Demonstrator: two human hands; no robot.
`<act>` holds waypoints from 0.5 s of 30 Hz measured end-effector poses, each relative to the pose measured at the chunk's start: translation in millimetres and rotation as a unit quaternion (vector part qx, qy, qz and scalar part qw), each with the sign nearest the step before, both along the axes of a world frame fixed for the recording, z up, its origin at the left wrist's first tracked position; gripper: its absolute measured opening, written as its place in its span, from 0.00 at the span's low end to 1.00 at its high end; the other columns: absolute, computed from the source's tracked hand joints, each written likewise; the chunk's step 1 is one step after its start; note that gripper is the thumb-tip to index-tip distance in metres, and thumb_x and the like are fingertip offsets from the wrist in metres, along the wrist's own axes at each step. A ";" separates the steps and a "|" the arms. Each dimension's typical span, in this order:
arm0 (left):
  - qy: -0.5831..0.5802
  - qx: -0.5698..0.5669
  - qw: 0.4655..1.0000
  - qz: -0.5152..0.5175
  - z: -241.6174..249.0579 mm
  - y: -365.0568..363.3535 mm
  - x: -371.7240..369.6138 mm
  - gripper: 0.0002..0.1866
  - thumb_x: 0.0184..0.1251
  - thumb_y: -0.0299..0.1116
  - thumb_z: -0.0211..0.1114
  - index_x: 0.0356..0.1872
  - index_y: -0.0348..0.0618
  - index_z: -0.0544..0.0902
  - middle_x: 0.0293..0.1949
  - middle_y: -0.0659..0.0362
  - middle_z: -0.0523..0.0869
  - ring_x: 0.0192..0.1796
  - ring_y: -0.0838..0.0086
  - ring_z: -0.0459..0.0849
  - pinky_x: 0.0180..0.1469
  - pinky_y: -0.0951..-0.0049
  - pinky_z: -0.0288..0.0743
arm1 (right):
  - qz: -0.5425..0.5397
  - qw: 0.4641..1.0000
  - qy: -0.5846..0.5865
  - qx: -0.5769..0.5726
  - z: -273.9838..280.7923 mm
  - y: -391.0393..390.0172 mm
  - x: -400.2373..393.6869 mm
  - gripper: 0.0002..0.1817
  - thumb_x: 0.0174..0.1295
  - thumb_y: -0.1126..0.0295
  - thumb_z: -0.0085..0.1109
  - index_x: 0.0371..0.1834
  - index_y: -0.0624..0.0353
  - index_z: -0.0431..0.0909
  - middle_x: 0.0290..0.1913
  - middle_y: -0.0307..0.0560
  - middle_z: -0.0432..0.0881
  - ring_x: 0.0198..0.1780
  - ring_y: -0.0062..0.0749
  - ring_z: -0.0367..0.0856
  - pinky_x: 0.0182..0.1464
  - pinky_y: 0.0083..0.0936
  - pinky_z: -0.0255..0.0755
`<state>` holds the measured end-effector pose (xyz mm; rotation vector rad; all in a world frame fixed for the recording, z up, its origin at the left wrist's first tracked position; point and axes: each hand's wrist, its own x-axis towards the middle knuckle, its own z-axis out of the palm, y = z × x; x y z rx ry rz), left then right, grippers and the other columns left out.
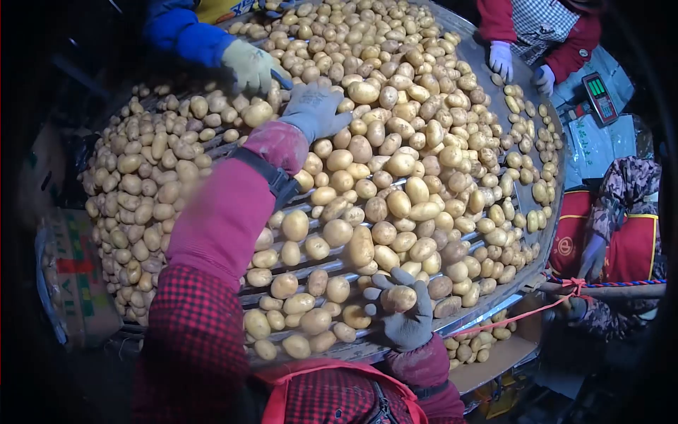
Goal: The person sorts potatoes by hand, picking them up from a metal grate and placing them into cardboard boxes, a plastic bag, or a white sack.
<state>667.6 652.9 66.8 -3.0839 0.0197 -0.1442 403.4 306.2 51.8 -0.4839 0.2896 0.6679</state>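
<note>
Gripping a single potato [400, 298], the right hand [404, 311] has its gloved fingers curled round it, palm up, at the near edge of the roller bed [321, 267]. The left hand [313, 109] is stretched to the far side of the bed, fingers spread and resting flat on the potato heap [395, 141], pinching nothing.

Handling properties (judged): the held potato looks firm, rigid and moderately light for one hand; the skin appears dry and smooth, so the fabric glove should hold without slip. Bruising on impact is the likely weak point. Take hold round the middle, fingers wrapping the short girth.

Orientation: the held potato is oval; its long axis lies roughly crosswise to the bed's rollers, running left to right, neither end distinct.

Beyond the heap, a co-worker's gloved hand [251, 65] in a blue sleeve touches the potatoes just beside the left hand. Right of the bed, a scale [600, 95] sits well apart.
</note>
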 end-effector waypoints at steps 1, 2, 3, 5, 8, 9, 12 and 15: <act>0.065 -0.006 0.998 0.006 7.6 -1.0 -2.0 0.28 0.70 0.61 0.60 0.59 0.53 0.84 0.58 0.50 0.88 0.63 0.54 0.84 0.63 0.45 0.71 | 0.000 1.000 0.001 -0.001 0.2 0.7 -0.3 0.25 0.85 0.60 0.43 0.78 0.59 0.63 0.71 0.64 0.75 0.65 0.54 0.82 0.59 0.46 0.82; 0.130 -0.012 0.991 0.012 12.2 -2.0 -3.8 0.30 0.70 0.62 0.60 0.61 0.52 0.83 0.62 0.47 0.86 0.66 0.53 0.82 0.65 0.45 0.70 | 0.000 1.000 0.001 0.000 -0.1 1.3 -0.4 0.25 0.85 0.60 0.43 0.78 0.59 0.63 0.71 0.64 0.75 0.65 0.54 0.82 0.59 0.46 0.82; 0.130 -0.012 0.991 0.010 12.9 0.9 -7.6 0.30 0.70 0.62 0.60 0.61 0.52 0.83 0.62 0.47 0.86 0.66 0.53 0.82 0.65 0.45 0.70 | 0.002 1.000 -0.013 -0.015 -1.0 1.7 -1.8 0.24 0.84 0.64 0.45 0.78 0.60 0.63 0.70 0.64 0.76 0.65 0.52 0.82 0.59 0.44 0.83; 0.169 -0.047 0.984 0.001 12.3 11.5 -16.9 0.30 0.69 0.62 0.62 0.63 0.52 0.83 0.63 0.45 0.86 0.65 0.52 0.84 0.65 0.48 0.74 | 0.024 0.983 -0.125 -0.132 -1.1 3.4 -4.2 0.26 0.80 0.77 0.51 0.79 0.60 0.61 0.71 0.62 0.77 0.64 0.46 0.84 0.58 0.37 0.85; 0.152 -0.164 0.975 0.000 5.5 25.3 -33.6 0.30 0.69 0.60 0.63 0.65 0.55 0.82 0.62 0.46 0.87 0.66 0.48 0.83 0.68 0.51 0.74 | 0.049 0.968 -0.158 -0.188 6.2 5.5 -2.3 0.34 0.85 0.42 0.35 0.82 0.54 0.62 0.73 0.61 0.75 0.65 0.52 0.82 0.57 0.47 0.81; 0.165 -0.177 0.970 0.035 5.0 25.4 -34.6 0.30 0.68 0.55 0.66 0.69 0.59 0.80 0.66 0.46 0.85 0.69 0.49 0.82 0.71 0.55 0.74 | 0.059 0.970 -0.162 -0.171 6.9 3.8 -1.7 0.35 0.85 0.42 0.36 0.84 0.54 0.59 0.74 0.59 0.74 0.66 0.50 0.81 0.58 0.46 0.81; 0.109 -0.251 0.958 0.081 -2.2 15.2 -57.9 0.30 0.68 0.48 0.69 0.70 0.57 0.79 0.68 0.47 0.83 0.69 0.51 0.82 0.71 0.57 0.74 | 0.061 0.972 -0.158 -0.166 14.0 4.8 0.0 0.36 0.84 0.41 0.37 0.84 0.53 0.58 0.74 0.58 0.75 0.66 0.48 0.81 0.59 0.44 0.80; 0.019 -0.368 0.929 0.021 -13.5 15.3 -86.0 0.34 0.65 0.34 0.72 0.75 0.54 0.76 0.71 0.48 0.81 0.72 0.58 0.80 0.74 0.61 0.73 | 0.065 0.936 -0.299 -0.175 2.6 0.9 -0.1 0.43 0.65 0.96 0.35 0.85 0.58 0.54 0.77 0.60 0.72 0.67 0.39 0.83 0.61 0.31 0.83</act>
